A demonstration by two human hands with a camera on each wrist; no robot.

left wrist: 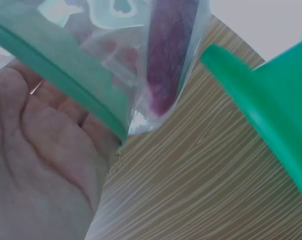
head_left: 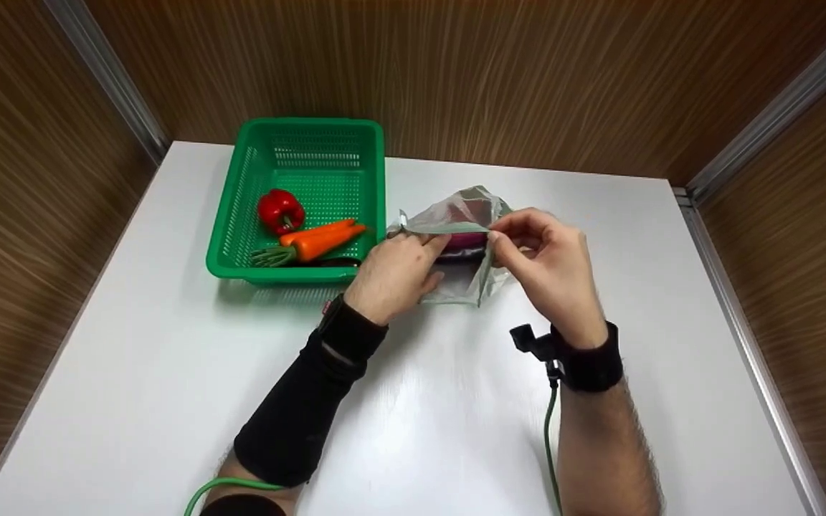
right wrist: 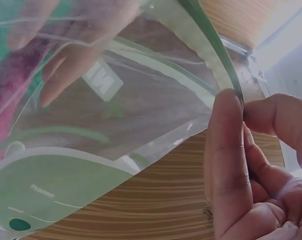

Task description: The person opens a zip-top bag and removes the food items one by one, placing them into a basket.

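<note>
a person's two bare hands hold a clear zip bag (head_left: pixel 464 240) with a green seal strip, just to the right of a green basket (head_left: pixel 310 143) on a white table (head_left: pixel 169 373). the left hand (head_left: pixel 395 271) has its fingers curled onto the bag's left end, on the side nearest the basket; in the left wrist view the seal strip (left wrist: pixel 61 75) crosses over the palm (left wrist: pixel 41 150). the right hand (head_left: pixel 546 258) pinches the strip's far end between thumb (right wrist: pixel 231 160) and forefinger — the other fingers are loosely curled and grip nothing else. the bag is lifted slightly off the table between the hands, its mouth edge stretched level from one to the other. inside it lies a purple vegetable (left wrist: pixel 166 65) (its exact kind is hard to tell through the plastic), seen as a dark purple band in the head view too.

inside the basket, toward its front, sit a red bell pepper (head_left: pixel 280 210) and two carrots (head_left: pixel 320 240) with green tops — the carrots lie just in front of the pepper, tips pointing toward the bag. both wrists wear black bands, and the left forearm has a black sleeve (head_left: pixel 305 408). wood-grain walls (head_left: pixel 528 79) rise behind the basket.
</note>
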